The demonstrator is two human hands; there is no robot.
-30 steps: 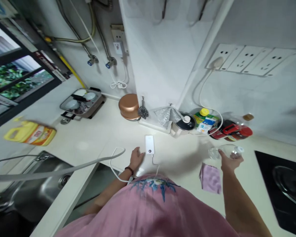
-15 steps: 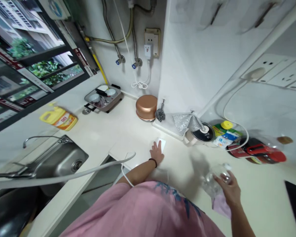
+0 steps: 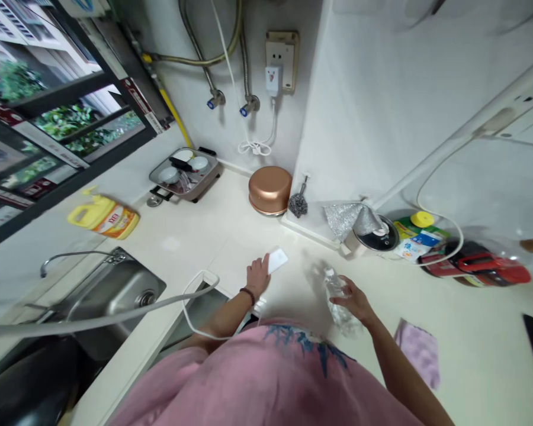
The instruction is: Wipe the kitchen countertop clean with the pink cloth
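Clear bottle tilted in right hand, fingers curled round it, likely being moved; left hand bent against white device, hold unclear; next move calls for steady grip.

Daylight fills a dark-framed window on my left, greenery and a pale building beyond it. A white counter turns the corner before me, a steel sink set into its left run. Ahead, two blue-tipped valves and a socket line the wall beside a jutting white pillar.
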